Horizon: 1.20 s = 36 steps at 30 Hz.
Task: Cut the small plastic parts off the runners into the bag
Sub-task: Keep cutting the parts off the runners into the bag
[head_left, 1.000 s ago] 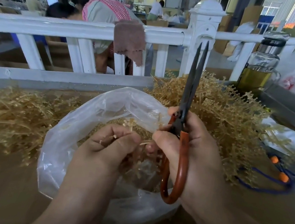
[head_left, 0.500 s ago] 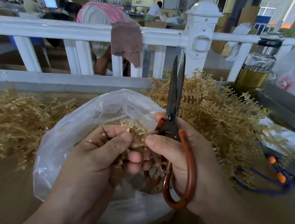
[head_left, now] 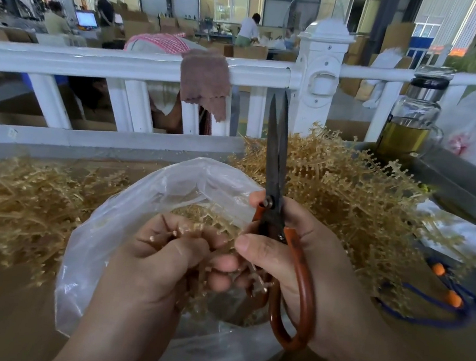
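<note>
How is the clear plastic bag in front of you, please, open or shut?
Open: the clear plastic bag gapes wide upward, and small tan plastic parts show inside its mouth.

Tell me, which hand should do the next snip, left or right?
Probably the right. The right hand grips the scissors, blades pointing up. The left hand is busy pinching a plastic twig of parts over the open bag, so it can only steady it.

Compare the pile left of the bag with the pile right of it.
The left pile lies low and flat; the right pile heaps higher. The left pile looks like mostly bare sticks; the right pile's branches are studded with small parts. Both are tan plastic runners beside the bag.
</note>
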{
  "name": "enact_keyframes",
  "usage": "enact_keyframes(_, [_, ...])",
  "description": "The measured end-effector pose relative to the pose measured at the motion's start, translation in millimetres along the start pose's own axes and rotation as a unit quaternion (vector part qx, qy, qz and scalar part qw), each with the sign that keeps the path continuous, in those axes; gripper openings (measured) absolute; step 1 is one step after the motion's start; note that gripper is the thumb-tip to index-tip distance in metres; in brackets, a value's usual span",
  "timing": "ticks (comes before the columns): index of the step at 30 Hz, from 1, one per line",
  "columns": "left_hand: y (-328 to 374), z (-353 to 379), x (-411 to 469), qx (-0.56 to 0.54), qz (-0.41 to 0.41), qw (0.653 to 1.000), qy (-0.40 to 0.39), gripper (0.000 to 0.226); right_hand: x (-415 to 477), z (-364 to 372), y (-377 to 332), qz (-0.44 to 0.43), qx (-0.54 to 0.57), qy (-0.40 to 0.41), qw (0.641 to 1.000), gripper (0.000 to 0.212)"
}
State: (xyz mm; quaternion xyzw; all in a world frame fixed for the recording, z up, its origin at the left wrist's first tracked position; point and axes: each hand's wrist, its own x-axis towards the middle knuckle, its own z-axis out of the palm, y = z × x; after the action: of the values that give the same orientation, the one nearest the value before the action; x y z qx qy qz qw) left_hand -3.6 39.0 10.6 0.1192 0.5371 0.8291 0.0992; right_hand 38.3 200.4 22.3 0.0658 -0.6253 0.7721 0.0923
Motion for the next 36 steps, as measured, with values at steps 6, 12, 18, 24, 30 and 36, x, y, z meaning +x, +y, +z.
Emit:
enact_keyframes(6, [0.6,-4.0,3.2,-0.001,0.002,1.000,-0.002,0.029,-0.2,1.8,-0.9,0.007,-0.017,0.022,1.000,0.045])
enact_keyframes(12, [11.3,-18.9,6.2,0.043,0.001,0.998,-0.048,0.056,-2.8,4.7,-4.2,-0.036,-0.099,0.030,0.994,0.048])
enact_keyframes(18, [17.6,-22.2,3.5,0.114,-0.065,0.982,-0.135,0.040,-8.1,16.1,-5.2,-0.098,-0.147,0.058,0.982,0.055])
enact_keyframes(24, [18.3,-20.1,2.2,0.115,-0.121,0.971,-0.170,0.030,-8.8,17.9,-0.6,-0.069,-0.244,0.047,0.966,0.044])
enact_keyframes(30, [6.6,-16.2,6.2,0.137,-0.024,0.983,-0.122,0.004,-8.0,13.6,-5.4,-0.021,-0.274,0.046,0.960,0.055])
enact_keyframes(36, [4.4,-17.9,8.2,0.072,-0.005,0.996,-0.060,0.036,-7.5,12.8,-11.9,-0.014,-0.249,0.040,0.968,0.057])
